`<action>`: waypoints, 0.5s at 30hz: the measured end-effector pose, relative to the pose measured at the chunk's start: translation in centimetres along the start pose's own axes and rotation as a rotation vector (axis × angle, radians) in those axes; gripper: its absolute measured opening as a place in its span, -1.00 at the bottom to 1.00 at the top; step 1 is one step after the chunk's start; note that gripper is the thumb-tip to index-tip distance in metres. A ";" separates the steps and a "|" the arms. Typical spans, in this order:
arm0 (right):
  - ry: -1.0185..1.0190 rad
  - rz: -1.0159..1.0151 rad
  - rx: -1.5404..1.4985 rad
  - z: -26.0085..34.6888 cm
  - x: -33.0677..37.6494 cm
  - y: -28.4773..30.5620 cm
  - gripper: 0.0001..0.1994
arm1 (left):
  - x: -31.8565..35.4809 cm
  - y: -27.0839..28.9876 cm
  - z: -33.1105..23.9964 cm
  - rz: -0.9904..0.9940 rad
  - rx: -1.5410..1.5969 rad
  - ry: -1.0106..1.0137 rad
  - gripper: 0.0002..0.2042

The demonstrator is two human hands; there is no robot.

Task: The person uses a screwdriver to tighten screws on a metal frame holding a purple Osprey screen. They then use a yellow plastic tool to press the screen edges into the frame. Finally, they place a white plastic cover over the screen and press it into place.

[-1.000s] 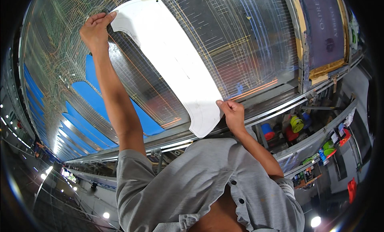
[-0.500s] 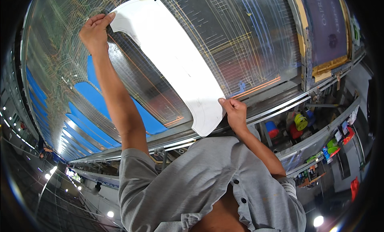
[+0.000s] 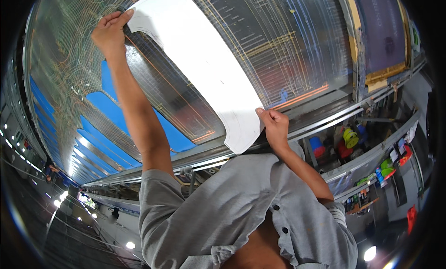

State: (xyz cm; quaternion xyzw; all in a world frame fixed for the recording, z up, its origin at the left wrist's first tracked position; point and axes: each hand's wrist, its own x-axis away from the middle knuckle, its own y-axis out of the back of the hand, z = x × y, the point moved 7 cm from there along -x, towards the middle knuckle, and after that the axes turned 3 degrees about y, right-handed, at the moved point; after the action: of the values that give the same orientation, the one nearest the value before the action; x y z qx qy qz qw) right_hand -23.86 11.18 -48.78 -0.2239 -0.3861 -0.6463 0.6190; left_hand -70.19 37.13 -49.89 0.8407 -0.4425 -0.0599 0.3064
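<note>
A long, curved white sheet [image 3: 200, 69] lies flat on a shiny metal table [image 3: 288, 41] that is covered in fine coloured lines. My left hand [image 3: 109, 32] is stretched out and presses on the sheet's far corner at the upper left. At the table's near edge, my right hand [image 3: 274, 125] pinches the sheet's rounded near end between thumb and fingers. My grey shirt [image 3: 232, 218] fills the lower middle of the view.
Blue panels [image 3: 111, 111] lie on the table to the left of my left arm. A dark purple panel with a yellow-brown border [image 3: 381, 32] sits at the upper right. Below the table's metal rail [image 3: 325, 116], shelves hold coloured spools and containers [image 3: 348, 139].
</note>
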 end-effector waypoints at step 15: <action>0.034 0.017 0.026 -0.9 -1.3 0.9 -0.51 | 0.3 0.2 -1.4 -0.057 -0.095 0.025 -0.60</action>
State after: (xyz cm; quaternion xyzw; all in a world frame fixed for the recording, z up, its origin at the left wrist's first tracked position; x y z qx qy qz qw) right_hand -22.65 11.37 -50.09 -0.2078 -0.3820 -0.6397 0.6338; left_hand -69.59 37.43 -48.63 0.8382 -0.4110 -0.0790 0.3495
